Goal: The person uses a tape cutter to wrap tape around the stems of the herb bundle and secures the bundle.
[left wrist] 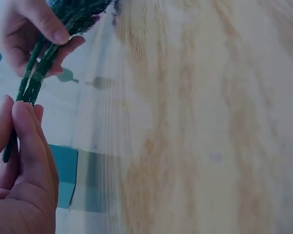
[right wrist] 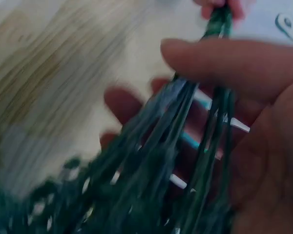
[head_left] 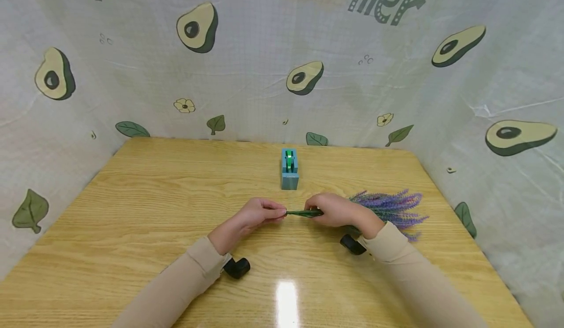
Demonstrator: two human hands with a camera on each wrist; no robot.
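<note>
A bunch of lavender point(head_left: 394, 208) with purple flower heads and green stems lies sideways between both hands, its flowers fanned to the right. My left hand point(head_left: 260, 214) pinches the stem ends between thumb and fingers. Further up, my right hand point(head_left: 337, 209) holds the stems point(head_left: 307, 213), its thumb lying across them in the right wrist view. A paler band shows around the gathered stems point(left wrist: 43, 66) in the left wrist view, between the two hands. Beyond the hands stands a blue tape dispenser point(head_left: 289, 181) with a green roll point(head_left: 289, 158).
The wooden table point(head_left: 176, 181) reaches back to a white curtain point(head_left: 255, 73) printed with avocados and leaves. Curtain also hangs along the left and right sides. Black wrist-worn devices point(head_left: 238, 268) sit below both wrists, close over the table.
</note>
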